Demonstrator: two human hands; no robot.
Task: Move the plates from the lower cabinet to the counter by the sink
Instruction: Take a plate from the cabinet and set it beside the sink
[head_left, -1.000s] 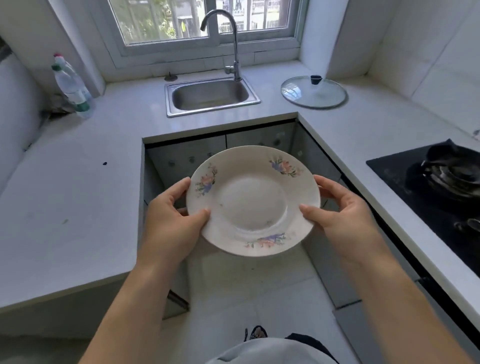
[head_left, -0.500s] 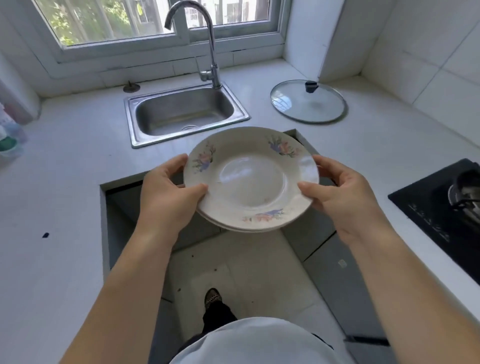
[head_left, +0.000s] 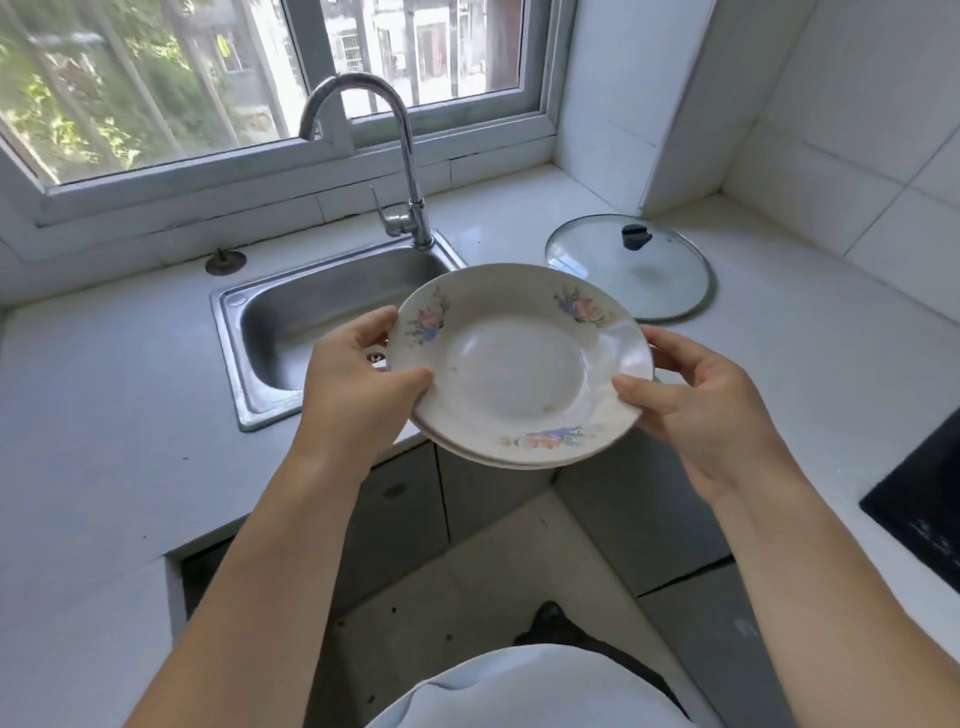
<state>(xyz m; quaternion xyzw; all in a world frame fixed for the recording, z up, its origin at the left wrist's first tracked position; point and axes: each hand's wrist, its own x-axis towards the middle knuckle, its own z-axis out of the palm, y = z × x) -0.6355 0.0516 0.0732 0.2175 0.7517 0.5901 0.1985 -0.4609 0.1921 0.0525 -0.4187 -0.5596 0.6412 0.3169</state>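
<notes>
Centre of frame: two stacked floral plates (head_left: 519, 364) held in air over front edge of desk (head_left: 104, 389). Sink (head_left: 311, 312) at left, glass lid (head_left: 628, 265) at upper right. Left hand (head_left: 358, 384) grip clamped on left rim, thumb on top. Right hand (head_left: 696, 405) grip clamped on right rim, same way.

Likely risks:
- top plate sliding off lower one if stack tips
- rim clipping sink edge or lid on set-down
- fall to floor below if either grip slips
</notes>
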